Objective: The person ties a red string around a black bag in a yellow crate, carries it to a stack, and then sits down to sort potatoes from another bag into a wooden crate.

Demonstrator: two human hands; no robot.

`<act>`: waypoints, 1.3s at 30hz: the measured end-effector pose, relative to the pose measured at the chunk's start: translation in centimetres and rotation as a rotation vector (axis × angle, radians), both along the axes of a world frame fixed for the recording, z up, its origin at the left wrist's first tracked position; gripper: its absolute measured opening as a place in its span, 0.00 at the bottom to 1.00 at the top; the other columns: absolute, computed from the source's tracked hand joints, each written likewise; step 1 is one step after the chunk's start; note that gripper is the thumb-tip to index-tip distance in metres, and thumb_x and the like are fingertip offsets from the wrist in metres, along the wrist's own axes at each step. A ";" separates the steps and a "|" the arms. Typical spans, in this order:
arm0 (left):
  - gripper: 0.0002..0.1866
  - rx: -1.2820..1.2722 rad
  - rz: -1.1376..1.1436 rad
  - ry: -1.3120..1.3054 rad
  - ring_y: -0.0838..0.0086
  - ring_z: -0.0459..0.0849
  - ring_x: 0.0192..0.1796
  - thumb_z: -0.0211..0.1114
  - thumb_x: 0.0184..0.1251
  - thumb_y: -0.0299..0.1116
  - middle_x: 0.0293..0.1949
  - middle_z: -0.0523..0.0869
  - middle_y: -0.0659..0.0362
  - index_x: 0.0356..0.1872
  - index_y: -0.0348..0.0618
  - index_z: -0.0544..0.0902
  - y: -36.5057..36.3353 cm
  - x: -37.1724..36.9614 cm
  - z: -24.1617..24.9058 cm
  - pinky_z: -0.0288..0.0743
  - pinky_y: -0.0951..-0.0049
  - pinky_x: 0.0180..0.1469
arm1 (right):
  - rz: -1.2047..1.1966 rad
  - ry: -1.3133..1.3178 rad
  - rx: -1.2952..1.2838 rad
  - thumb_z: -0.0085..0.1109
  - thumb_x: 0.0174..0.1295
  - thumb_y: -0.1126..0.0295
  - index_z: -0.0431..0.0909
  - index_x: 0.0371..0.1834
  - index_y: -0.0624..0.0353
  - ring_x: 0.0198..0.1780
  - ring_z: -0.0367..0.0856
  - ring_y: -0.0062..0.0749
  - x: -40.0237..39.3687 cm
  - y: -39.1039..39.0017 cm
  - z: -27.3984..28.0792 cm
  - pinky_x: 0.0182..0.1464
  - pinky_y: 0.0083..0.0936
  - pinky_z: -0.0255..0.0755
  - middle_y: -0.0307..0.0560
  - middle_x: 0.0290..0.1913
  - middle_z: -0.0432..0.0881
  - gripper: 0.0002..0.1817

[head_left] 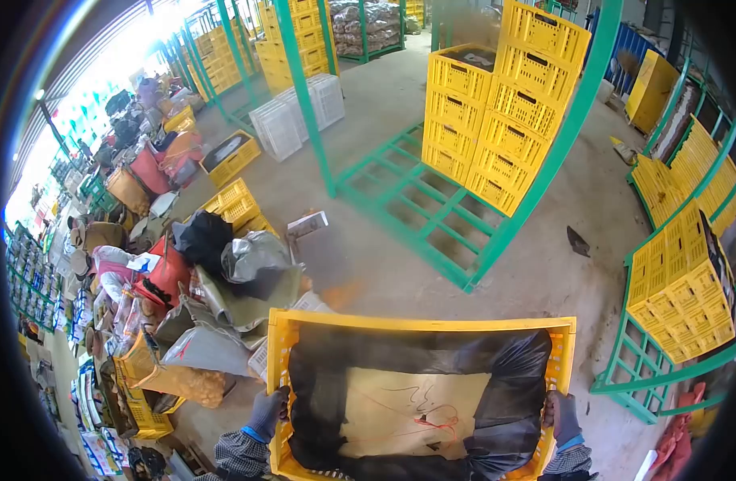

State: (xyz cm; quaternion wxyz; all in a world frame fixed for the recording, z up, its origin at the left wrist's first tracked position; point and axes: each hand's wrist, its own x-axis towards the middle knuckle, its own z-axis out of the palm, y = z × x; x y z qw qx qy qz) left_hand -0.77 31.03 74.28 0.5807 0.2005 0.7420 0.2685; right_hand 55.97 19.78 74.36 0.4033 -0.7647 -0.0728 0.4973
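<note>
Left hand [267, 414] and right hand [561, 417] curl firmly round the short sides of the crate [422, 324], sensible holds, as it looks stiff, fairly light, its liner [316, 401] soft, slippery.

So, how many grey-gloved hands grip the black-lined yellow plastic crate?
2: left hand at the left end of the crate, right hand at its right end.
</note>
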 end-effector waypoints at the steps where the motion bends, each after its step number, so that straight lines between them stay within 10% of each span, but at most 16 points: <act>1: 0.08 0.004 -0.001 -0.007 0.77 0.66 0.15 0.61 0.62 0.35 0.17 0.68 0.65 0.30 0.44 0.74 1.5 0.9 0.4 0.63 0.73 0.18 | 0.002 -0.006 -0.010 0.54 0.61 0.64 0.66 0.21 0.49 0.09 0.57 0.20 1.1 1.1 0.1 0.12 0.21 0.55 0.31 0.12 0.60 0.12; 39: 0.14 0.113 -0.415 -0.024 0.79 0.67 0.15 0.64 0.62 0.39 0.16 0.69 0.65 0.23 0.45 0.73 90.3 5.6 2.5 0.66 0.74 0.19 | -0.261 -0.142 0.185 0.54 0.66 0.57 0.63 0.21 0.44 0.11 0.53 0.16 -2.3 67.7 0.9 0.14 0.18 0.51 0.26 0.14 0.56 0.17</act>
